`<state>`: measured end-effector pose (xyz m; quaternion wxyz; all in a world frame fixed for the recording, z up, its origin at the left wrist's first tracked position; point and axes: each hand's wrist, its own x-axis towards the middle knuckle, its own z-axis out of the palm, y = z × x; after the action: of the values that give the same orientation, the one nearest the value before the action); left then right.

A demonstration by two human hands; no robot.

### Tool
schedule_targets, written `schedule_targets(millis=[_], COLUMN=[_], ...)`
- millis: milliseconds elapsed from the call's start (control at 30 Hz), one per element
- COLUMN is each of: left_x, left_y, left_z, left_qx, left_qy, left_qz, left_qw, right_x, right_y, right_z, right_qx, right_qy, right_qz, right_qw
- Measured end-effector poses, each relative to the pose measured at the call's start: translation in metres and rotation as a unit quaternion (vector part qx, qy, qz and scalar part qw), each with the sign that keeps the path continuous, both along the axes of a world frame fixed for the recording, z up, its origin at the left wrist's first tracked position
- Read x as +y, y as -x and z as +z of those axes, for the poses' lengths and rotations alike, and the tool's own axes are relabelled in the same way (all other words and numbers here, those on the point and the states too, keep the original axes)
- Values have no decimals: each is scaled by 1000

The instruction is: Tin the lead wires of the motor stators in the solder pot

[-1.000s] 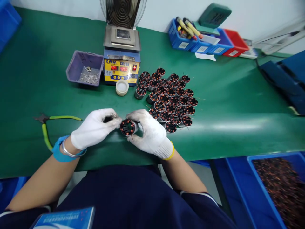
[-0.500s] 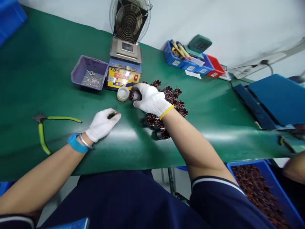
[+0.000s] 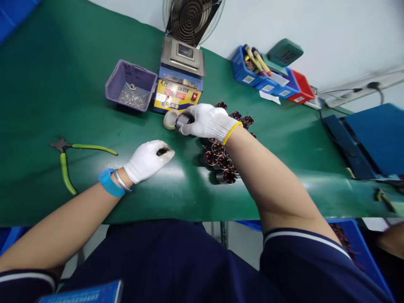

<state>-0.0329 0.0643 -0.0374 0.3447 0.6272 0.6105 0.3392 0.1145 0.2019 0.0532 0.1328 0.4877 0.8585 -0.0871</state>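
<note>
My right hand (image 3: 205,122), in a white glove with a yellow cuff, grips a grey metal cylinder (image 3: 182,122) lying tilted, its end at a small round pale container (image 3: 171,120). This container stands in front of a yellow and blue machine (image 3: 177,94) with red digits. My left hand (image 3: 150,160), also gloved, rests low over the green table, thumb and fingertips pressed together; what they hold, if anything, is too small to tell. Several similar cylinders with copper-coloured windings (image 3: 211,158) stand grouped under and beside my right wrist.
A purple bin (image 3: 110,89) with metal bits is left of the machine. Green-handled pliers (image 3: 65,168) lie at the left. Blue boxes (image 3: 249,79) with markers, a red box (image 3: 302,86) and a blue case (image 3: 372,134) are to the right. A person's arm shows at the right edge.
The view has shifted, so most things appear further right and slightly higher. My right hand still grips the cylinder, whose end was beside the round container before. My left hand keeps its pinched shape.
</note>
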Motion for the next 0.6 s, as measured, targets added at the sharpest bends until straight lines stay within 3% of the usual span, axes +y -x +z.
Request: schedule_targets(millis=[267, 400, 467, 600], left_x=[-1, -1, -1, -2], left_y=[-1, 0, 0, 0], left_z=[0, -2, -3, -3], left_qx=[28, 34, 34, 31], left_qy=[-6, -15, -15, -13], left_qz=[-12, -16, -18, -20], left_qw=[1000, 999, 999, 999], right_x=[3, 0, -6, -22], right_y=[-5, -9, -12, -15], right_z=[-7, 1, 6, 8], right_qx=[22, 63, 81, 56], right_qy=[13, 24, -6, -153], right_qz=[-40, -57, -65, -47], right_qw=[999, 996, 995, 985])
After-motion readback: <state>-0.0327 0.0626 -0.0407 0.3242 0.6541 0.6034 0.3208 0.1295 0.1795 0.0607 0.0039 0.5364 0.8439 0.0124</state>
